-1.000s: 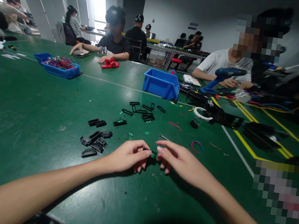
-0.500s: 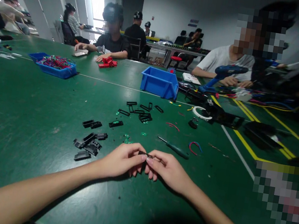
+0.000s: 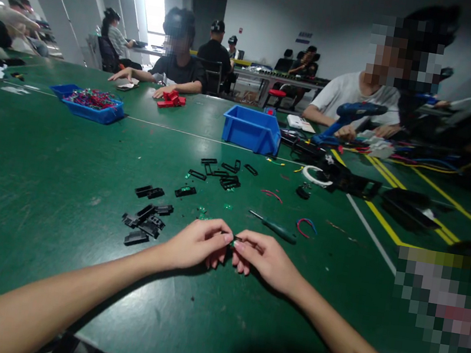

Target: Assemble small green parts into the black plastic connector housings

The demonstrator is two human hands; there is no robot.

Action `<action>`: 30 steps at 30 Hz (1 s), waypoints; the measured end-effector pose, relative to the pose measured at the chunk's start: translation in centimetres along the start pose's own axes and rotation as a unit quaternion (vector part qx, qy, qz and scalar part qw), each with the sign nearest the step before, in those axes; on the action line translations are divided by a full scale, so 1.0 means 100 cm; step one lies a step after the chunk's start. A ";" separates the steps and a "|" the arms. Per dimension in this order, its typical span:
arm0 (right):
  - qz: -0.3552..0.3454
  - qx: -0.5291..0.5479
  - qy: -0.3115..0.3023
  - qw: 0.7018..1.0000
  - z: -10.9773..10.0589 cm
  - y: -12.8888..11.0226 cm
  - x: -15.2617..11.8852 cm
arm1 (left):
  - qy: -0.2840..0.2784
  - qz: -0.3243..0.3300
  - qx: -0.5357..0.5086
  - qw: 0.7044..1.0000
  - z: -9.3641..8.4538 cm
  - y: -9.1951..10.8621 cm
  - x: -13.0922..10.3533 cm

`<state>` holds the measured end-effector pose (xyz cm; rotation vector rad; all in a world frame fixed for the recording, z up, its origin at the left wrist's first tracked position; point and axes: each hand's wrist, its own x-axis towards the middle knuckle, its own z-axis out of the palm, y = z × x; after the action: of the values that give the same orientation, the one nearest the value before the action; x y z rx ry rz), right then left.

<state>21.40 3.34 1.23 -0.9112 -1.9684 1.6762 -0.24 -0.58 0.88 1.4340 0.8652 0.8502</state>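
Nearer than the green-handled screwdriver [image 3: 278, 230] and left of it, the person's left hand [image 3: 200, 244] and right hand [image 3: 269, 259] together pinch a small dark part [image 3: 233, 240], mostly hidden. Light, even pressure should keep it steady.

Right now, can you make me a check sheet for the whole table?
Surface: green table, dotted with small specks.
Parts: small part, mostly hidden; black frames and black cases scattered nearby.
Clutter: screwdriver, blue bin, red pieces.
Hands: left hand and right hand both pinch the small part.
Cables: wires heaped in a blue tray; red-and-blue loop right of the screwdriver.
Surroundings: people seated across the table.
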 end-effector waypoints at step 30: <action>-0.024 -0.025 -0.006 0.999 0.001 0.000 -0.004 | -0.012 0.018 0.029 0.999 0.000 -0.003 0.000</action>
<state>21.65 3.00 1.29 -0.8668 -2.0325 1.6153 -0.25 -0.55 0.62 1.5102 0.8548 0.8390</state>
